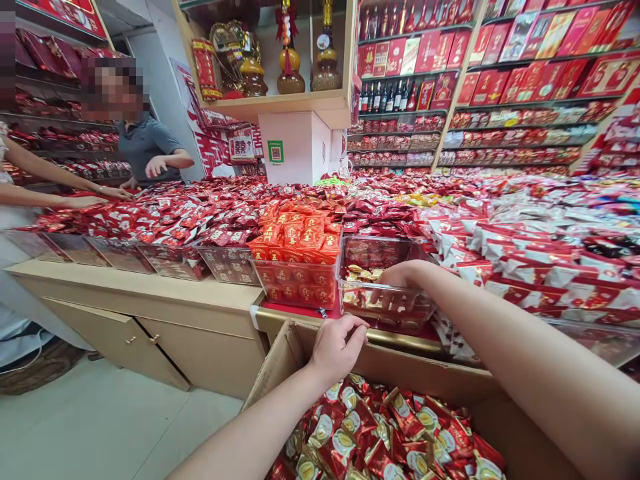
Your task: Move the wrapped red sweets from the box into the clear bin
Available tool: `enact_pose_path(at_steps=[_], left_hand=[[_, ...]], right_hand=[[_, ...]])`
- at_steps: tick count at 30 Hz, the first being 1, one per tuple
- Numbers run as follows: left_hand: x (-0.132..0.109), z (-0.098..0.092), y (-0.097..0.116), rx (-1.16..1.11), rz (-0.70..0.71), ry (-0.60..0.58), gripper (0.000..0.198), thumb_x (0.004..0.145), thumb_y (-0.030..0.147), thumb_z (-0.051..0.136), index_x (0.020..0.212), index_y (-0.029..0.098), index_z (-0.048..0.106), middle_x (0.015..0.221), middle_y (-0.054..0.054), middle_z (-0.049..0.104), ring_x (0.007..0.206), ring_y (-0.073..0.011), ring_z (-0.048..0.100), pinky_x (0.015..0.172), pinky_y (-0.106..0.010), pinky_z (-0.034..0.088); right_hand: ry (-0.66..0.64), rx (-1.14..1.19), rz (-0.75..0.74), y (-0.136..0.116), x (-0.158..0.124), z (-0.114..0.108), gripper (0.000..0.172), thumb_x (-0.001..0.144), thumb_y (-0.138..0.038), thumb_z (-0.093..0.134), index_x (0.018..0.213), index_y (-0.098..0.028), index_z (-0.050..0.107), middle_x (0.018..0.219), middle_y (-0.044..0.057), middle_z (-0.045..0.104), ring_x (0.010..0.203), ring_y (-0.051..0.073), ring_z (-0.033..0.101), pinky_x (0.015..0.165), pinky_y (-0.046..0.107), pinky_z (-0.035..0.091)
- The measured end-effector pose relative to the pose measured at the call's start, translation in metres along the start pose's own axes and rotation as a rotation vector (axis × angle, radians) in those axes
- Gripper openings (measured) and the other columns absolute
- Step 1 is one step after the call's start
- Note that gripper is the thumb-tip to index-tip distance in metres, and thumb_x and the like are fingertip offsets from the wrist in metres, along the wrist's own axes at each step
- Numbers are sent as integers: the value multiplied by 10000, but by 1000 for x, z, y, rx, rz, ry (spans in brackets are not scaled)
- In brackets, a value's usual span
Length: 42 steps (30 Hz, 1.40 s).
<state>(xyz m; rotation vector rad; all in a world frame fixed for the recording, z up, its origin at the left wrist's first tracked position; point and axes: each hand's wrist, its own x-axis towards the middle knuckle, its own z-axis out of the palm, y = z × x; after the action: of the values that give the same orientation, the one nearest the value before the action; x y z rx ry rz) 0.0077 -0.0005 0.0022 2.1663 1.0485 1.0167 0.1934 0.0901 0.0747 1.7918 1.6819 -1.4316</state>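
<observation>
My right hand [403, 283] reaches down into a clear plastic bin [360, 298]. Its fingers show blurrily through the front wall, pointing down and slightly apart, with nothing visible in them. Gold-wrapped sweets [364, 275] lie low in that bin, beside the hand. Just below, my left hand [340, 350] rests on the far rim of an open cardboard box [400, 367], fingers curled over the edge. The box holds many red and gold wrapped candies [380, 433] with a pale round picture on them.
Left of the bin stands a clear bin of orange-red packets [297, 257]. More filled bins line the wooden counter [150, 287]. White-and-red packets [530, 273] pile up at right. A pillar [295, 143] rises behind. Two people stand at the far left; one's hand [90, 202] touches packets.
</observation>
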Motion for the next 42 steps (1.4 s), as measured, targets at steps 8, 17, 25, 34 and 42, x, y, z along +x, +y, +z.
enact_pose_path(at_steps=[8, 17, 25, 34, 42], left_hand=[[0, 0, 0, 10, 3, 5, 199, 802, 288, 394, 823, 222, 581, 664, 27, 633, 670, -120, 567, 694, -240, 377], [0, 0, 1, 18, 10, 13, 205, 798, 276, 394, 832, 225, 590, 673, 19, 636, 672, -127, 556, 692, -250, 378], [-1, 1, -1, 25, 14, 18, 198, 801, 286, 392, 828, 223, 578, 667, 28, 638, 676, -120, 562, 700, -237, 376], [-1, -1, 0, 18, 10, -9, 191, 802, 278, 395, 825, 217, 574, 674, 26, 632, 685, -122, 562, 708, -242, 366], [0, -2, -2, -53, -9, -51, 172, 778, 241, 413, 813, 197, 576, 699, 14, 618, 661, -114, 549, 658, -218, 395]], right_hand=[[-69, -56, 43, -10, 8, 6, 248, 664, -359, 587, 824, -170, 570, 643, 33, 585, 599, 161, 574, 525, 310, 476], [-2, -128, 29, -7, 12, 7, 299, 616, -293, 629, 885, -194, 547, 672, 13, 575, 608, 153, 562, 529, 298, 462], [78, -125, 11, -3, 12, 11, 191, 690, -210, 532, 876, -219, 573, 665, 14, 592, 558, 137, 564, 522, 293, 461], [631, -253, -160, -20, -6, 14, 142, 712, -148, 478, 805, -149, 585, 871, 93, 616, 860, 227, 547, 731, 305, 417], [1014, -464, -658, -13, -71, 114, 194, 801, -289, 311, 806, -221, 493, 765, 51, 577, 692, 174, 524, 626, 260, 389]])
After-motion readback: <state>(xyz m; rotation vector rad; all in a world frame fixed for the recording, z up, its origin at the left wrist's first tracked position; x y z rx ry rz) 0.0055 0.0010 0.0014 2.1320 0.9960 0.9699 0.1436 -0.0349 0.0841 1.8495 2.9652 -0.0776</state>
